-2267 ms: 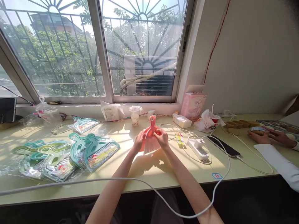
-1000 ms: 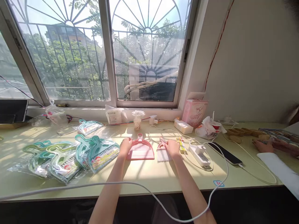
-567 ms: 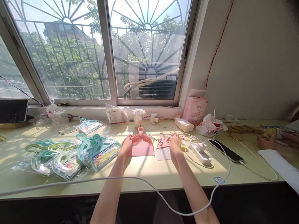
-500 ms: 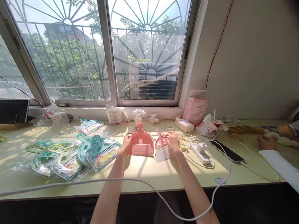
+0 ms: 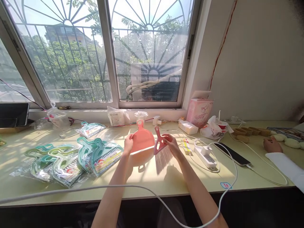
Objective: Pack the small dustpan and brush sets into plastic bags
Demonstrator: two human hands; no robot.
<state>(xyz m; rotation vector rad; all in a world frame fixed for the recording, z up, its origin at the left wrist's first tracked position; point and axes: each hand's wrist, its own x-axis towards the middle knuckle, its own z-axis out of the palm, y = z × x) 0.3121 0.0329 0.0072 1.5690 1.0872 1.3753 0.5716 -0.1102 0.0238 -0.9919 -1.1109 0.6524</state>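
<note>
A pink dustpan (image 5: pixel 142 141) is tilted up off the table, its handle pointing toward the window. My left hand (image 5: pixel 129 143) grips its left edge, fingers closed on it. Beside it, my right hand (image 5: pixel 171 143) is closed on a small pink hand brush (image 5: pixel 160 145), whose pale bristles point down toward me. Brush and dustpan are apart, and both cast shadows on the table. Left of my hands lie several green and teal dustpan sets (image 5: pixel 104 156) in clear plastic. A yellow printed card (image 5: pixel 186 146) lies right of my right hand.
A white power strip (image 5: pixel 205 157) and a black phone (image 5: pixel 232 154) with cables lie to the right. One white cable (image 5: pixel 133 186) loops across in front of my forearms. Another person's hand (image 5: pixel 273 145) rests at far right. A pink box (image 5: pixel 200 111) stands near the window.
Both hands have raised the dustpan and the brush off the table. The dustpan now tips with its front edge toward me; the brush has turned, its bristles slanting.
</note>
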